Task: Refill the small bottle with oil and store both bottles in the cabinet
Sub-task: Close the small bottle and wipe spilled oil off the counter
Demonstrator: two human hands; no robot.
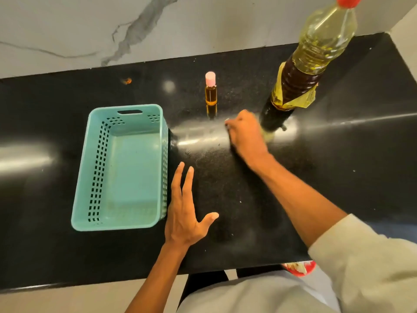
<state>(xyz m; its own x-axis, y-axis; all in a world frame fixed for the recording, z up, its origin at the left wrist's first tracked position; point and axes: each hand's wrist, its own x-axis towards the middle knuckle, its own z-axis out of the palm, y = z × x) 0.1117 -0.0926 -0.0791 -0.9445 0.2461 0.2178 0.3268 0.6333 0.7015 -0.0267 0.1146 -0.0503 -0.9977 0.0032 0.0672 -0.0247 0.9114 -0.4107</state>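
The small bottle (210, 91) with a pink cap stands upright on the black counter (338, 166), holding amber oil. The tall oil bottle (311, 55), with a red cap and a torn yellow label, stands to its right. My right hand (247, 134) lies knuckles up on the counter just left of the tall bottle's base, fingers curled over a pale yellowish wad (268, 134) that is blurred and mostly hidden. My left hand (184, 213) rests flat on the counter with its fingers straight, beside the basket and holding nothing.
A teal plastic basket (94, 177) with nothing in it sits at the left, its right wall next to my left hand. A marble wall (90, 26) backs the counter. The counter's front edge runs close to my body. A red object (300, 267) shows below the edge.
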